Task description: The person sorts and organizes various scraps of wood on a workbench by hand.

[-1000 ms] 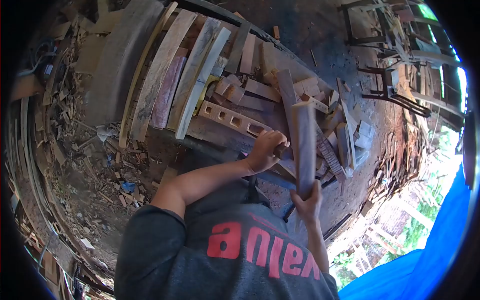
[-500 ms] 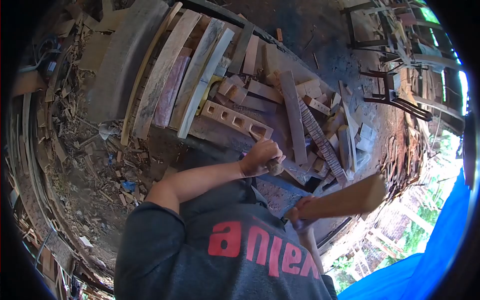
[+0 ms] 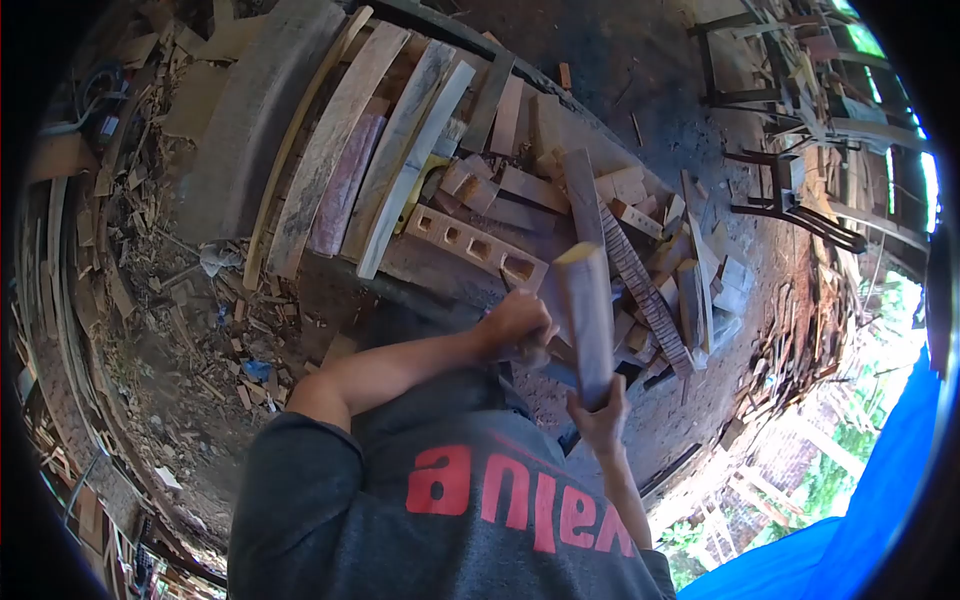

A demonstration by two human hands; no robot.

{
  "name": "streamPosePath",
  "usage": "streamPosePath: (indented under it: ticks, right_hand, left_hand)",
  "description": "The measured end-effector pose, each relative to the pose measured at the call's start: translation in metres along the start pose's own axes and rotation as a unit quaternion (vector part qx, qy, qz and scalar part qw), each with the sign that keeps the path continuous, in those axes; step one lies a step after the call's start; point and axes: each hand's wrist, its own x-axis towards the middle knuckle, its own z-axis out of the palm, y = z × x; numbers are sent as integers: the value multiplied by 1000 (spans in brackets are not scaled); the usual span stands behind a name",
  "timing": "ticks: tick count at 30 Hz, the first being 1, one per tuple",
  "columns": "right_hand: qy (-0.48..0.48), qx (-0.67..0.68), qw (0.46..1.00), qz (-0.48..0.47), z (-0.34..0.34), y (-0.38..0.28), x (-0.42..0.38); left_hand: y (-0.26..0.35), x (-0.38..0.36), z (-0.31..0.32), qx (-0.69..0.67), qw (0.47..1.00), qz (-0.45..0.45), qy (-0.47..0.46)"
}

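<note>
A pale wooden piece (image 3: 466,242) with several square holes lies across the boards in front of my body. My left hand (image 3: 515,322) is closed around a chisel, whose wooden handle (image 3: 537,354) sticks out toward me. The chisel's narrow blade points at the hole nearest the right end; its tip is hard to make out. My right hand (image 3: 603,412) grips the lower end of a thick wooden club (image 3: 588,320). The club stands raised beside my left hand, its broad end pointing away from me.
Long planks (image 3: 335,150) lie side by side at the left. Wood blocks (image 3: 620,185) and a ridged strip (image 3: 640,280) are piled at the right. Scraps (image 3: 220,340) litter the ground. A dark metal frame (image 3: 785,205) and a blue tarp (image 3: 860,500) are farther right.
My right hand has swung the club from the right in toward my left hand, turning its broad end away from me. My left hand stays by the holed piece with the chisel.
</note>
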Motion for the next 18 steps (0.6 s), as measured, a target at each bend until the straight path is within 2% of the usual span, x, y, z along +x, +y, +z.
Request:
streamPosePath:
  ticks: [2,3,4,5,6,7,9,10,11,13,15,17,18]
  right_hand:
    - [66,69,995,-2,-9,-4,-10]
    - [64,68,996,-5,-12,5,-12]
    - [-5,-61,987,-151,-17,18,-10]
    - [-71,-188,935,-291,-17,28,-7]
    - [8,8,981,-191,0,20,-1]
    - [-146,-29,984,-98,-6,25,11]
    - [-146,-78,986,1,-9,33,21]
    - [-150,-77,986,-6,-10,33,29]
    - [-118,-46,991,-45,-14,33,34]
    - [-83,-18,992,-89,-25,24,49]
    - [-88,-8,991,-99,-31,20,64]
    - [-88,0,987,-134,-34,25,77]
    - [-93,12,984,-151,-36,27,82]
  left_hand:
    - [0,-2,6,9,1000,-3,24]
    - [-1,0,7,25,999,4,47]
    - [0,1,6,28,998,5,51]
    - [1,1,3,27,998,6,47]
    - [2,0,1,27,999,7,44]
    - [2,-6,-1,29,998,7,49]
    - [-3,-20,-4,45,999,-20,-1]
    - [-3,-25,-1,49,996,-18,68]
    - [-3,-30,4,51,996,-20,71]
    - [3,-25,10,-115,946,-186,239]
    - [13,-11,-9,137,912,-220,318]
    - [18,-5,-16,76,845,-257,463]
    - [23,-4,-22,80,844,-253,467]
